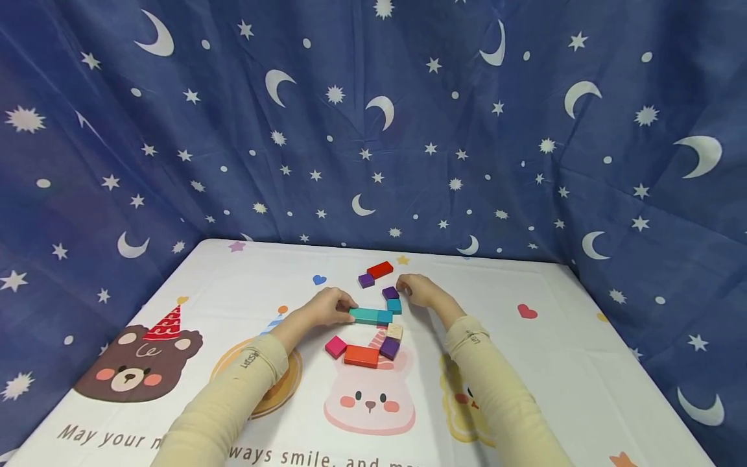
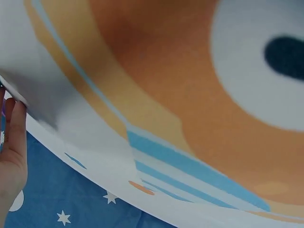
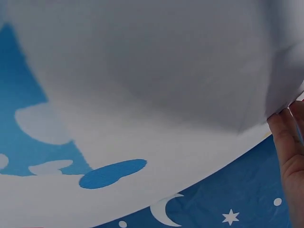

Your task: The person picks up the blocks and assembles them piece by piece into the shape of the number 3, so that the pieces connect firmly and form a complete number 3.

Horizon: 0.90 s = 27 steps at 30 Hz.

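In the head view my left hand (image 1: 332, 306) pinches the left end of a long teal block (image 1: 366, 316). A blue cube (image 1: 384, 318) sits against that block's right end. My right hand (image 1: 414, 289) is lowered to the cloth just right of a purple block (image 1: 390, 293); whether its fingertips touch the block is unclear. Below that purple block lies a teal-blue cube (image 1: 394, 306). Only part of the left hand (image 2: 13, 152) shows at the edge of the left wrist view. The right hand's fingers (image 3: 283, 137) reach down to the cloth in the right wrist view.
A cream block (image 1: 395, 332), a dark purple block (image 1: 389, 348), an orange-red long block (image 1: 361, 356) and a pink block (image 1: 335, 346) curve along the near side. Farther back lie a red block (image 1: 380, 270) and a purple cube (image 1: 366, 281). A starry blue curtain (image 1: 327, 162) hangs behind the table.
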### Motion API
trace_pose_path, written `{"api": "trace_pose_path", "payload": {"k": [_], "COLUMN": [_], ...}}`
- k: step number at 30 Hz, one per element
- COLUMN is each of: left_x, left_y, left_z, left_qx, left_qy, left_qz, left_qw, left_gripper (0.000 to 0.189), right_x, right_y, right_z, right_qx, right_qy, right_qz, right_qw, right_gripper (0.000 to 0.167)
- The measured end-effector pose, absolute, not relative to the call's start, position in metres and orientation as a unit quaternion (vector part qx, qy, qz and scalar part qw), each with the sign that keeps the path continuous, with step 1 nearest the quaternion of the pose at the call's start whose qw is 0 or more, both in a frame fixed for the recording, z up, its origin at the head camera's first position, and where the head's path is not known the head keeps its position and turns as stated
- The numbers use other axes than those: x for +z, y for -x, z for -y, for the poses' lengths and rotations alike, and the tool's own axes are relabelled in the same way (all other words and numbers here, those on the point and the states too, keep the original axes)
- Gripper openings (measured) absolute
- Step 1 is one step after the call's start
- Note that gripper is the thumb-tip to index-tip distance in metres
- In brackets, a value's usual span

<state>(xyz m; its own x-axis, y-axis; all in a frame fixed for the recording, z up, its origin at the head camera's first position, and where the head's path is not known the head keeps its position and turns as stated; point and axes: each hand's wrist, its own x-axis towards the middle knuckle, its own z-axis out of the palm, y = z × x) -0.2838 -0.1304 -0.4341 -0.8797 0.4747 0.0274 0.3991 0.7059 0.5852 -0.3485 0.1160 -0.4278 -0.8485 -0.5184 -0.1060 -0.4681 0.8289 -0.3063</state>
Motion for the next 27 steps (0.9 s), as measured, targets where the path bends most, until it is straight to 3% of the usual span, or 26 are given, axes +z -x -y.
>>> {"api": "trace_pose_path", "payload": {"k": [12, 21, 27], "left_x": [-0.432, -0.424, -0.427], "left_y": [0.292, 0.294, 0.299], "left_z": [0.136, 0.139, 0.139], "left_qx": [0.274, 0.297, 0.316], "left_qy": [-0.251, -0.26, -0.269], "left_qz": [-0.923, -0.909, -0.902], "left_qw": [0.099, 0.136, 0.117], "left_gripper": [0.023, 0.035, 0.028], "right_x": [-0.428, -0.424, -0.423], "right_y": [0.357, 0.363, 0.369], "right_z": [-0.11, -0.109, -0.108], "right_qx": [-0.144, -0.155, -0.134], "right_qy": [0.244, 0.241, 0.239], "right_qz": [-0.954, -0.954, -0.959], "right_qw": [0.099, 0.09, 0.07], "right_gripper": [0.024, 0.017, 0.014]}}
